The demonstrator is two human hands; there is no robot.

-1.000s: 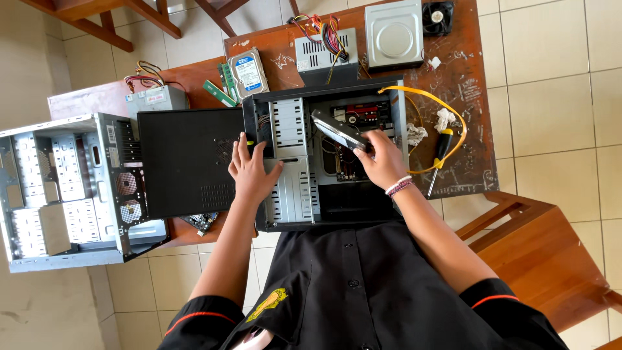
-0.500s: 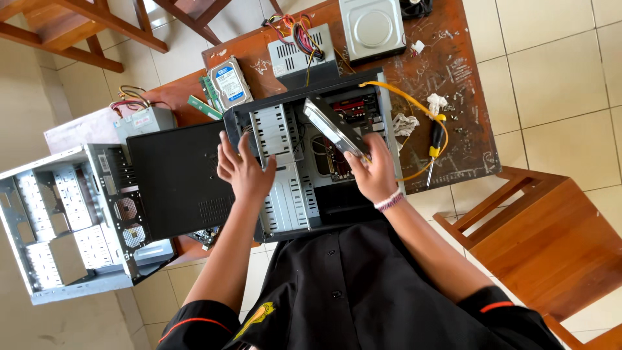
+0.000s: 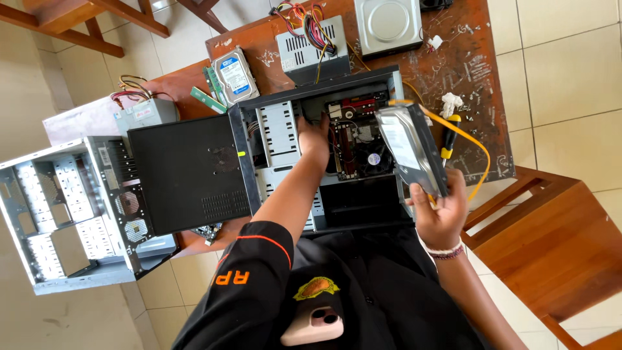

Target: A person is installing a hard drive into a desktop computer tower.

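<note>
The right hand (image 3: 442, 217) holds a flat silver hard drive (image 3: 411, 151), fingers wrapped tight around its lower end. The drive sits tilted up in the air, just over the right side of the open computer case (image 3: 324, 155). The left hand (image 3: 314, 137) reaches down inside the case, by the green board (image 3: 355, 139); I cannot tell if its fingers are apart or together. The case lies in the middle of the brown table (image 3: 466, 71). A second hard drive (image 3: 236, 76) rests near the table's far left corner. A yellow cable (image 3: 476, 146) loops by the right edge.
</note>
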